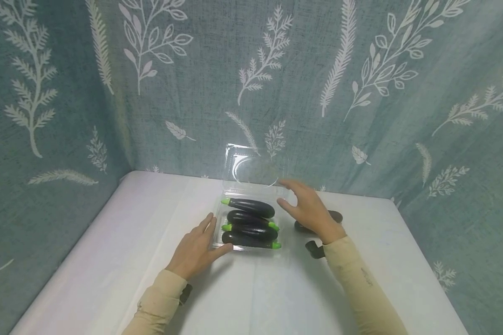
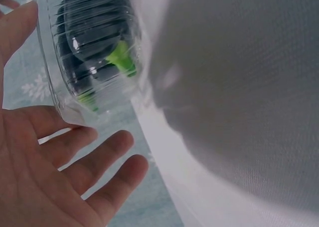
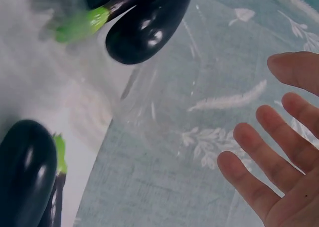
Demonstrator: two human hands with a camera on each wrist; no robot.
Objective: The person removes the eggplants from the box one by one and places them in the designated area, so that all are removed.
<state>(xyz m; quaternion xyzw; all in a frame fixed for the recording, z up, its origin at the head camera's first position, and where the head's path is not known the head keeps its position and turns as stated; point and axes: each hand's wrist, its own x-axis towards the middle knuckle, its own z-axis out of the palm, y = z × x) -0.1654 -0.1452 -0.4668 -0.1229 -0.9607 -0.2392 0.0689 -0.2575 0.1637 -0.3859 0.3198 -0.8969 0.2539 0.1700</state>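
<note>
Several dark eggplants [image 1: 251, 231] with bright green stem ends lie side by side in a clear plastic clamshell container [image 1: 219, 218]. Its transparent lid [image 1: 255, 170] stands raised at the back. At the container's left front corner is my left hand [image 1: 197, 249], fingers extended along its side; the left wrist view shows the fingers [image 2: 47, 122] touching or very near the rim. My right hand [image 1: 308, 207] hovers at the right, by the lid's lower right edge, its fingers spread and holding nothing. Whether it touches the lid is unclear.
More eggplants [image 1: 336, 216] lie on the white table to the right, partly hidden behind my right hand. A dark strap-like band [image 1: 316, 250] shows at the right wrist. A leaf-patterned grey-green curtain [image 1: 218, 83] borders the table at the back and sides.
</note>
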